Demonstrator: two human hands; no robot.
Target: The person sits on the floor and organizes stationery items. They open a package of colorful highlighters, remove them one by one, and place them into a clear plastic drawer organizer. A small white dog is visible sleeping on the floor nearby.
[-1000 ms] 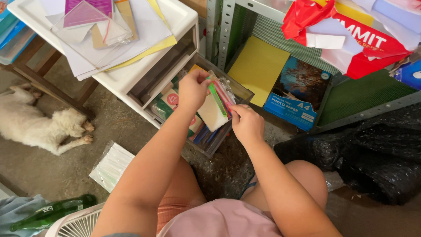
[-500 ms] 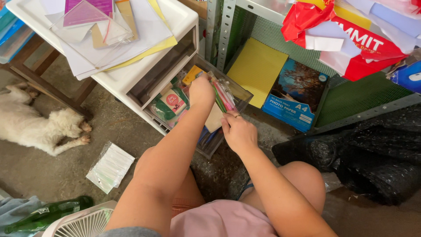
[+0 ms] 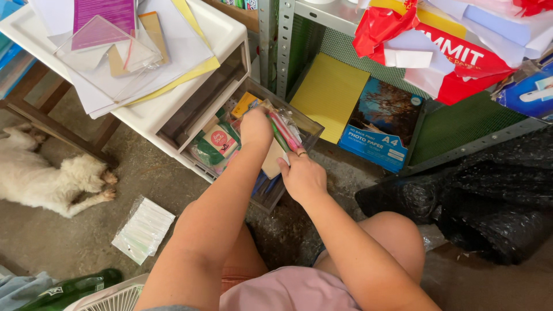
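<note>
The clear plastic packet of red and green pencil-like sticks [image 3: 283, 131] sits over the open, pulled-out drawer of the white plastic drawer cabinet [image 3: 230, 43], between the two hands and above a tan card sheet [image 3: 273, 161]. The left hand [image 3: 256, 126] is closed over the near end of the packet, knuckles up, fingers curled downward out of sight into the drawer. The right hand [image 3: 302, 175] rests just beside the packet's lower edge, its fingers pinched narrow on the tan card sheet; whether they also touch the packet cannot be told. A ring shows on one right finger.

Both forearms reach forward from the bottom of the frame and converge at the drawer, the left nearly straight, the right bent slightly inward over a raised knee.

The clear drawer [image 3: 311, 129] holds a packet with a round pink label [image 3: 218, 141] and other crowded items that are hard to make out. A yellow corrugated sheet [image 3: 328, 92] and a blue box of photo paper [image 3: 383, 124] lean on the metal shelf's green floor just beyond. A white dog [image 3: 46, 178] lies at left, cut off by the frame edge. A clear packet of white strips [image 3: 143, 229] lies on the concrete floor [image 3: 69, 242]. A green glass bottle [image 3: 72, 289] is partly cut off at the bottom.
</note>
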